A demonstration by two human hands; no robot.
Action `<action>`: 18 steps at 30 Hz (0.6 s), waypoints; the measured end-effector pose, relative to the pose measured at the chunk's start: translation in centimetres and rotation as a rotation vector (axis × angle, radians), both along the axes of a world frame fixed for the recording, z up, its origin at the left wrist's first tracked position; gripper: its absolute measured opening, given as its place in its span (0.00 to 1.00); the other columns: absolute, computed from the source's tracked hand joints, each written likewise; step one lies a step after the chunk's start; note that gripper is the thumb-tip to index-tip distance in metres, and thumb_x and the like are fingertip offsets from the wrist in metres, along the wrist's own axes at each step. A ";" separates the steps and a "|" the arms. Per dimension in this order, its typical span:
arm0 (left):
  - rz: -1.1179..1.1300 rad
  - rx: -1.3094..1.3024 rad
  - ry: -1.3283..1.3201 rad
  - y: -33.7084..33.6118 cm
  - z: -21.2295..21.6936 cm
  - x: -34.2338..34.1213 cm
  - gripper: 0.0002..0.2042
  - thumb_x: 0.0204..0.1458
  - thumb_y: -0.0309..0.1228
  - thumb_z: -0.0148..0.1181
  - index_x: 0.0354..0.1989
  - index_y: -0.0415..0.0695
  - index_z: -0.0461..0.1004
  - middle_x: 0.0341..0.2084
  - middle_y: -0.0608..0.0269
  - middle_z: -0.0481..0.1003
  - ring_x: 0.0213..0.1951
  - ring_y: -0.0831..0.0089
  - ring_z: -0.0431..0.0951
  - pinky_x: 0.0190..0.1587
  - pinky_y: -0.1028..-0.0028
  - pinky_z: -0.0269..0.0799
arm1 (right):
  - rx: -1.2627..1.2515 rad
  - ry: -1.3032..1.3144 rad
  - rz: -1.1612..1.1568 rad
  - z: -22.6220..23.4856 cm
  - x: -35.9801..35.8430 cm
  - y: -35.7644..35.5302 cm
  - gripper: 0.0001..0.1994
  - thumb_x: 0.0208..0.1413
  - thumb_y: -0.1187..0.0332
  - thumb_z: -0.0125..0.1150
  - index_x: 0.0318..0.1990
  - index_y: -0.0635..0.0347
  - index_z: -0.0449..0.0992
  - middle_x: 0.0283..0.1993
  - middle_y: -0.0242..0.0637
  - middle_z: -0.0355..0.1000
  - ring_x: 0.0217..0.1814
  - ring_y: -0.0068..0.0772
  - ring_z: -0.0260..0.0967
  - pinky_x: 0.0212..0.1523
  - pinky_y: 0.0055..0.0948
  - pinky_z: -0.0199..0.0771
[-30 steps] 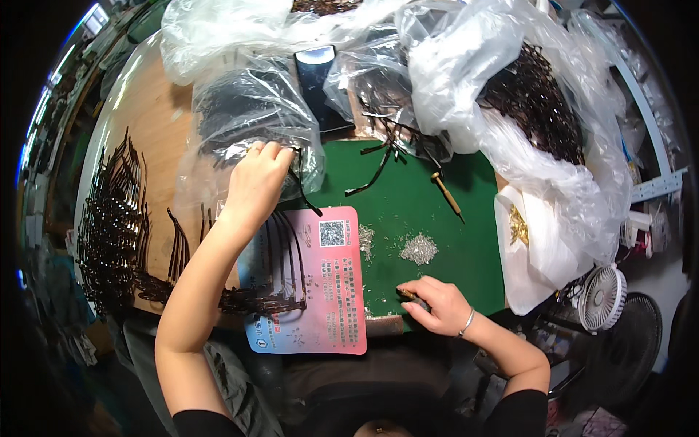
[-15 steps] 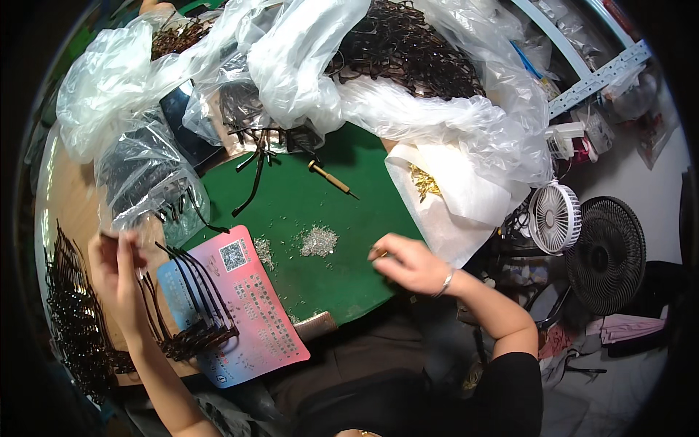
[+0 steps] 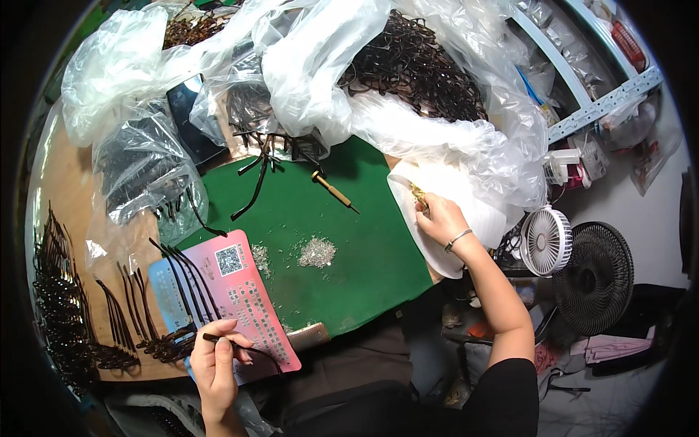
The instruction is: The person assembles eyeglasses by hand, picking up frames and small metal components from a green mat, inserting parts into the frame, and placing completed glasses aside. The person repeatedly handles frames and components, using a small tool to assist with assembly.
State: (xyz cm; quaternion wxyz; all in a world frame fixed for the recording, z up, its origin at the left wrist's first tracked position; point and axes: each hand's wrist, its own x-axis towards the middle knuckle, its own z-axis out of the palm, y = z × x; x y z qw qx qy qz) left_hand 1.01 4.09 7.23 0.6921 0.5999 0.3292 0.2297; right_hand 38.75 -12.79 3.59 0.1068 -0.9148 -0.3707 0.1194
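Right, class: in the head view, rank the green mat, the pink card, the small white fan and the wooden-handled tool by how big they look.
1. Green mat, clearly largest.
2. Pink card.
3. Small white fan, though it sits off the table toward the bent rim, so its gap from the card is unsure.
4. Wooden-handled tool, smallest.

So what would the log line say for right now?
left hand: holds dark curved piece over pink card | right hand: in white bag | green mat: small screws pile
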 end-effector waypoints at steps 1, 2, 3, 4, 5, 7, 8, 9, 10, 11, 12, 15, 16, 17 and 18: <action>-0.001 -0.033 0.006 0.0 -0.1 0.1 0.11 0.60 0.27 0.41 0.47 0.34 0.64 0.28 0.60 0.73 0.23 0.82 0.68 0.28 0.83 0.66 | 0.035 0.045 0.021 0.3 0.1 0.0 0.08 0.47 0.67 0.53 0.32 0.62 0.72 0.29 0.50 0.72 0.33 0.49 0.71 0.37 0.39 0.70; 0.006 -0.051 -0.001 -0.1 -0.4 0.3 0.12 0.60 0.27 0.42 0.48 0.34 0.64 0.28 0.60 0.73 0.24 0.83 0.68 0.29 0.84 0.66 | 0.070 0.090 0.041 0.5 0.3 -0.2 0.09 0.47 0.67 0.53 0.32 0.62 0.73 0.29 0.50 0.73 0.33 0.49 0.72 0.37 0.39 0.70; -0.029 -0.029 0.002 -0.2 -0.7 0.6 0.13 0.60 0.27 0.42 0.50 0.34 0.63 0.28 0.60 0.74 0.24 0.84 0.68 0.29 0.84 0.66 | 0.106 0.135 0.059 0.8 0.4 -0.3 0.09 0.47 0.67 0.53 0.31 0.63 0.73 0.29 0.49 0.73 0.33 0.48 0.72 0.38 0.38 0.70; -0.043 0.011 0.016 -0.5 -0.7 1.1 0.14 0.60 0.28 0.42 0.51 0.34 0.62 0.27 0.60 0.74 0.25 0.82 0.70 0.28 0.84 0.66 | 0.044 0.183 -0.077 1.9 0.3 0.3 0.09 0.47 0.67 0.54 0.32 0.64 0.74 0.30 0.49 0.73 0.33 0.47 0.72 0.38 0.35 0.71; -0.056 0.051 0.030 -0.6 -0.6 1.5 0.15 0.60 0.29 0.42 0.52 0.34 0.62 0.26 0.60 0.74 0.25 0.81 0.71 0.28 0.84 0.66 | 0.139 0.127 -0.071 1.7 0.6 0.6 0.08 0.47 0.68 0.54 0.31 0.62 0.74 0.29 0.47 0.73 0.33 0.46 0.72 0.37 0.36 0.70; -0.075 0.051 0.026 -0.8 -1.1 2.3 0.17 0.60 0.29 0.43 0.56 0.34 0.57 0.26 0.59 0.75 0.27 0.79 0.73 0.31 0.82 0.68 | 0.172 -0.030 0.035 1.2 1.9 1.0 0.07 0.47 0.68 0.55 0.31 0.62 0.73 0.29 0.45 0.73 0.34 0.46 0.71 0.37 0.37 0.70; -0.049 0.016 0.002 -1.2 -1.4 2.9 0.17 0.60 0.29 0.43 0.56 0.34 0.56 0.26 0.59 0.75 0.27 0.79 0.73 0.32 0.81 0.69 | 0.127 -0.067 0.057 0.8 2.3 1.4 0.07 0.47 0.68 0.55 0.31 0.62 0.73 0.29 0.45 0.73 0.34 0.46 0.71 0.37 0.37 0.70; -0.025 -0.008 -0.017 -1.2 -1.3 3.2 0.18 0.60 0.29 0.43 0.56 0.34 0.56 0.26 0.59 0.75 0.27 0.79 0.73 0.32 0.80 0.69 | 0.093 -0.100 0.078 0.2 2.3 2.2 0.07 0.47 0.68 0.55 0.30 0.62 0.73 0.29 0.45 0.73 0.35 0.46 0.71 0.38 0.38 0.70; -0.029 -0.065 -0.048 -1.4 -0.7 3.5 0.18 0.60 0.28 0.43 0.57 0.35 0.54 0.26 0.58 0.74 0.27 0.78 0.73 0.34 0.79 0.70 | 0.058 -0.133 0.099 -0.3 2.3 2.6 0.07 0.47 0.68 0.55 0.30 0.62 0.72 0.30 0.45 0.72 0.35 0.46 0.70 0.38 0.38 0.70; -0.045 -0.014 -0.022 -1.4 -1.4 3.0 0.18 0.61 0.29 0.43 0.57 0.36 0.55 0.26 0.58 0.74 0.27 0.77 0.73 0.32 0.79 0.71 | 0.054 -0.103 0.061 -0.6 2.5 2.5 0.07 0.47 0.68 0.55 0.30 0.62 0.72 0.30 0.45 0.72 0.35 0.46 0.70 0.38 0.38 0.70; -0.044 -0.039 -0.007 -1.5 -1.3 2.6 0.18 0.61 0.29 0.43 0.57 0.36 0.55 0.27 0.57 0.74 0.26 0.77 0.74 0.31 0.79 0.71 | 0.049 -0.077 0.031 -0.8 2.9 2.4 0.07 0.47 0.68 0.55 0.30 0.62 0.72 0.31 0.46 0.72 0.35 0.46 0.70 0.38 0.38 0.70; -0.016 -0.130 0.017 -1.6 -1.7 2.0 0.16 0.60 0.28 0.43 0.55 0.37 0.54 0.27 0.56 0.74 0.25 0.76 0.74 0.29 0.79 0.72 | 0.068 -0.007 -0.009 -0.6 3.3 2.5 0.08 0.47 0.67 0.55 0.31 0.62 0.72 0.32 0.46 0.72 0.36 0.46 0.70 0.39 0.38 0.70; -0.007 -0.168 0.023 -1.6 -1.8 2.0 0.15 0.60 0.27 0.43 0.54 0.37 0.54 0.27 0.55 0.74 0.25 0.76 0.74 0.29 0.79 0.72 | 0.073 0.018 -0.014 -0.3 3.2 2.4 0.08 0.48 0.67 0.55 0.31 0.63 0.72 0.32 0.46 0.72 0.36 0.46 0.70 0.39 0.38 0.70; 0.001 -0.207 0.027 -1.7 -1.9 2.1 0.14 0.60 0.26 0.43 0.53 0.38 0.55 0.27 0.55 0.74 0.25 0.76 0.74 0.29 0.79 0.72 | 0.077 0.041 -0.019 -0.1 3.2 2.2 0.08 0.48 0.67 0.55 0.31 0.63 0.72 0.32 0.46 0.72 0.36 0.46 0.70 0.39 0.38 0.69; -0.010 -0.223 -0.025 -1.6 -2.1 1.9 0.13 0.60 0.25 0.42 0.51 0.38 0.55 0.27 0.55 0.74 0.24 0.76 0.73 0.29 0.79 0.72 | 0.102 -0.005 0.022 -0.4 3.1 2.4 0.08 0.47 0.67 0.55 0.30 0.63 0.71 0.31 0.46 0.72 0.36 0.46 0.70 0.38 0.38 0.69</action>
